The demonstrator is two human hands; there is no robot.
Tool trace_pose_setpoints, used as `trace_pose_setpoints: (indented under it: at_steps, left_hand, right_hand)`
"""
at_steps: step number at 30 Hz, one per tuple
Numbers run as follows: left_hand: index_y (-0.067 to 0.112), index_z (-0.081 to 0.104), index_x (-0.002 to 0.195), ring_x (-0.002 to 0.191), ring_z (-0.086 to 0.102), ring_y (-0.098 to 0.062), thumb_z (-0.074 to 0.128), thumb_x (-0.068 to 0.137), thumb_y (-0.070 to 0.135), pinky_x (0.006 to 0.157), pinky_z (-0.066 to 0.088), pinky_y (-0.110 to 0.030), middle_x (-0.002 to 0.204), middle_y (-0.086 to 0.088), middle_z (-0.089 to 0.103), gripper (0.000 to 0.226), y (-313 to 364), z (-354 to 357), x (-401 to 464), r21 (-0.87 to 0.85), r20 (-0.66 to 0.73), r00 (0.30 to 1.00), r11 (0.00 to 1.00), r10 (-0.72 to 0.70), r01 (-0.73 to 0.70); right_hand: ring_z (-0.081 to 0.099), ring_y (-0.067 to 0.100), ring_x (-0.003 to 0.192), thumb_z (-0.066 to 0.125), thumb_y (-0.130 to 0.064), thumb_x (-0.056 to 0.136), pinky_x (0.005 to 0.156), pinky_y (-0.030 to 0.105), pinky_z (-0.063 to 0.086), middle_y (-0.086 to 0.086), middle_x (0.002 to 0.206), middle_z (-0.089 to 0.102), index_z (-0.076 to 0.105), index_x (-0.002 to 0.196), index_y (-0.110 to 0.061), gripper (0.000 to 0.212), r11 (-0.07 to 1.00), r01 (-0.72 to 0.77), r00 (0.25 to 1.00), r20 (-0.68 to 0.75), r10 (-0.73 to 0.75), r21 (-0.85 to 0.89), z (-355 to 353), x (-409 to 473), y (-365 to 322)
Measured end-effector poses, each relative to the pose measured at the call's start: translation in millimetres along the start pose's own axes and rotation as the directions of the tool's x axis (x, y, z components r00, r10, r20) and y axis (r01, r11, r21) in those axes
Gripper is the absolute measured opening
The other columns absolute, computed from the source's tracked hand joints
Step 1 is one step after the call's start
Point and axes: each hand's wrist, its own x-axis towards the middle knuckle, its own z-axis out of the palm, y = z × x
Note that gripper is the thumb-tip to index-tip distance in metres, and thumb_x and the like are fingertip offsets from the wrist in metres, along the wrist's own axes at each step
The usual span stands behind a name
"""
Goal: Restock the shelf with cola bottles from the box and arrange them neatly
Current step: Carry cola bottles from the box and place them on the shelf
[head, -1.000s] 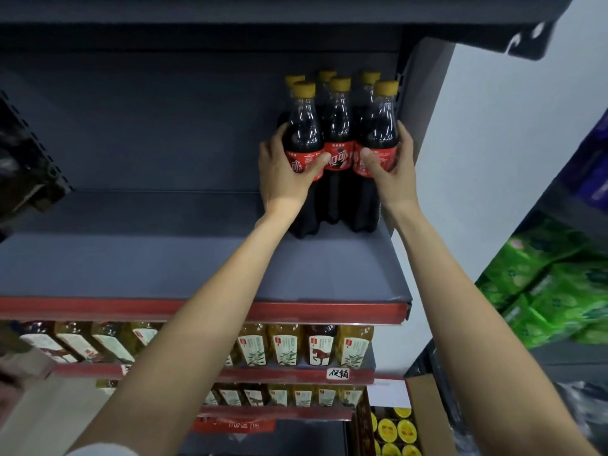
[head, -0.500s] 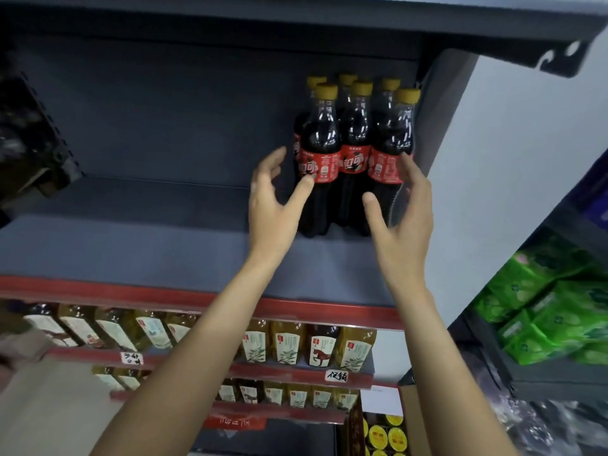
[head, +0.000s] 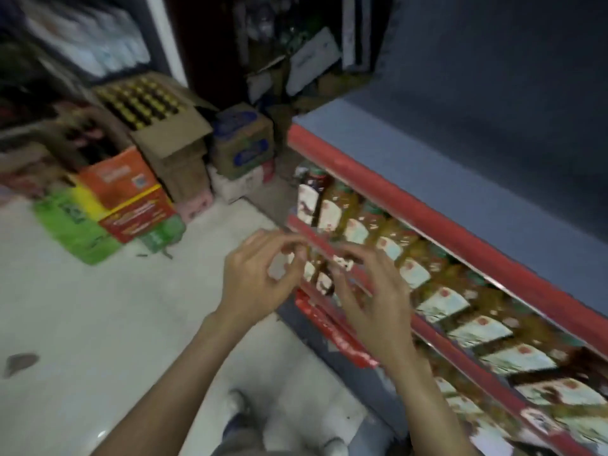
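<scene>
A shop aisle, pale floor (head: 98, 324): mid-frame, left hand (head: 256, 278) and right hand (head: 371, 297) hang loosely curled, empty. Upper left, the open box (head: 171, 133) shows yellow-capped cola bottles (head: 138, 103). The blurred view suggests a hasty reach that could topple them.

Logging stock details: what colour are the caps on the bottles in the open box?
Yellow caps, seen in the head view, though blurred.

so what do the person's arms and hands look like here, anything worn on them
Both forearms are bare up to the bottom edge of the picture, with no sleeves in view. The left hand and right hand wear no gloves, and no watch, ring or bracelet shows, though motion blur could hide something small. The fingers are slim and uncovered.
</scene>
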Motion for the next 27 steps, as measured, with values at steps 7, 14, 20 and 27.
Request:
trace_pose_setpoints:
  at_steps: [7,14,20,27]
  left_hand:
    - [0.028,0.064,0.113,0.091,0.061,-0.006,0.06,0.089,0.034,0.077,0.05,-0.028,0.098,0.014,0.069,0.025,-171.7,-103.8,-74.7,0.234,0.144,0.733,0.743,-0.664,0.627]
    - [0.024,0.061,0.119,0.105,0.062,-0.009,0.061,0.092,0.027,0.084,0.043,-0.02,0.111,0.009,0.068,0.028,-307.6,-161.2,-94.6,0.212,0.116,0.41,0.426,-0.905,0.879]
    - [0.02,0.057,0.126,0.112,0.059,-0.015,0.057,0.094,0.028,0.084,0.039,-0.021,0.123,0.004,0.063,0.033,-439.1,-201.8,-33.4,0.212,-0.018,0.376,0.364,-0.926,0.907]
    - [0.016,0.058,0.124,0.112,0.058,-0.021,0.057,0.093,0.025,0.086,0.042,-0.029,0.123,-0.001,0.063,0.032,-583.6,-273.6,67.8,0.303,-0.216,0.435,0.364,-0.874,0.881]
  right_hand:
    - [0.063,0.022,0.097,0.054,-0.032,0.09,0.085,0.028,0.049,0.004,0.11,0.068,0.064,0.118,-0.014,0.034,0.993,-0.091,0.855,0.505,0.116,-0.073,212.8,11.0,-3.9]
    - [0.057,0.025,0.106,0.062,-0.019,0.092,0.087,0.036,0.048,0.006,0.116,0.064,0.058,0.127,-0.014,0.036,0.977,-0.192,0.648,0.737,0.193,-0.087,376.7,65.5,-18.7]
    - [0.054,0.024,0.11,0.055,-0.024,0.096,0.082,0.031,0.042,0.005,0.121,0.06,0.053,0.132,-0.015,0.037,0.992,-0.072,0.599,0.79,0.128,-0.107,503.6,168.5,-20.7]
    - [0.056,0.026,0.107,0.059,-0.019,0.093,0.074,0.03,0.04,0.007,0.116,0.063,0.059,0.12,-0.011,0.028,0.998,-0.062,0.642,0.764,0.06,-0.027,647.7,316.6,-36.4]
